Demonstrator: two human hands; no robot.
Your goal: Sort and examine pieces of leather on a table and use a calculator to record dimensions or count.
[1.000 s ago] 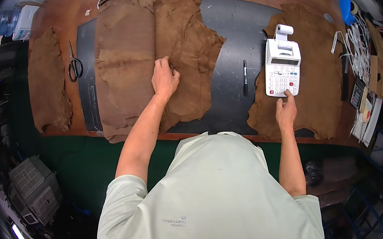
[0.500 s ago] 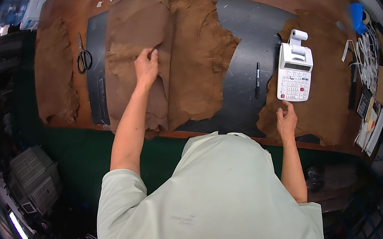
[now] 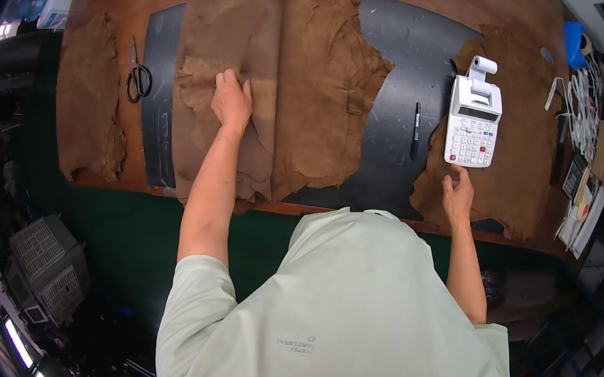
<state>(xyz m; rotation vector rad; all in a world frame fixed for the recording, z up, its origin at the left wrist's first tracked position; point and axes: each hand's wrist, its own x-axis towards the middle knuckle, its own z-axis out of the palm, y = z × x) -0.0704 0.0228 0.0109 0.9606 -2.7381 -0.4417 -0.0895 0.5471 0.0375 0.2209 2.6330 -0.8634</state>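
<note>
Folded brown leather hide [image 3: 269,102] lies left of centre on the black mat [image 3: 406,55]; the left hand [image 3: 233,103] curls on it, pinch unclear. The right hand [image 3: 458,196], empty, is just near of the white printing calculator [image 3: 472,122]. Light pressure should limit creasing.

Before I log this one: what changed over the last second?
Left hand went left, from the right edge of the folded leather to over its top; can't tell whether it grips a layer. Right hand backed off the calculator keys toward the person, index fingertip now by its near edge. Calculator, pen and scissors stayed put; only the view shifted.
</note>
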